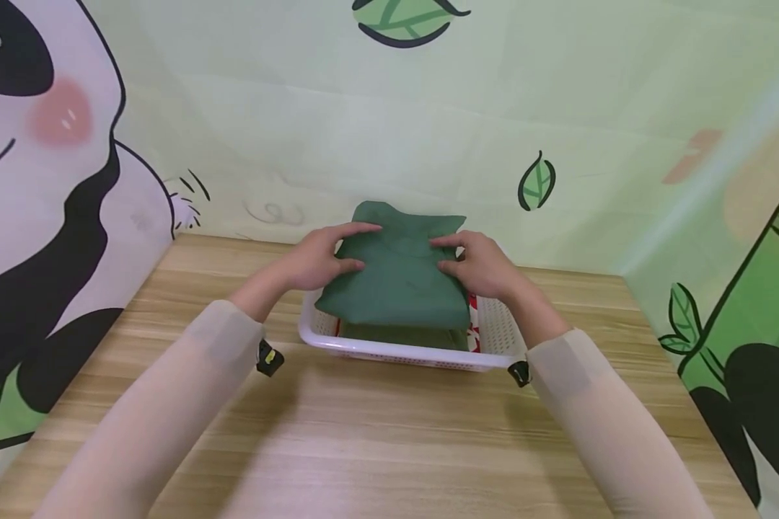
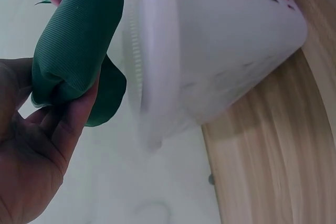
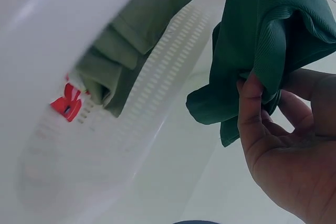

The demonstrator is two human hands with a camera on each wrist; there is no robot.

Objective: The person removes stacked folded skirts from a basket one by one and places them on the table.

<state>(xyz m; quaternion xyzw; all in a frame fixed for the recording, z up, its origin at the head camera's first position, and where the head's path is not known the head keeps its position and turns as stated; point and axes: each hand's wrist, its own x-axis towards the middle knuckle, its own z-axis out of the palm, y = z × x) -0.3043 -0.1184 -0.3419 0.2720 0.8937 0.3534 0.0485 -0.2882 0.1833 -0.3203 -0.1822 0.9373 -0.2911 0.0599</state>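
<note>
Cloth [image 1: 399, 277], dark green and folded, is seen in the head view raised over a white basket [image 1: 389, 349], in which olive fabric [image 1: 399, 337] and a red-and-white printed piece [image 1: 473, 328] are contained. One side is gripped by the left hand [image 1: 321, 259], the other by the right hand [image 1: 480, 265]. The basket is supported by a wood-grain table [image 1: 363, 440] before a wall [image 1: 428, 130] printed with leaves [image 1: 402, 18] and a panda [image 1: 58, 166]. On a black piece [image 1: 270, 358] by the left cuff, a yellow mark is shown, too small to be read.

In the left wrist view, the cloth is pinched between thumb and fingers, near the perforated basket.

In the right wrist view, its opposite edge is likewise pinched; whether lettering is borne by the red print cannot be told.
</note>
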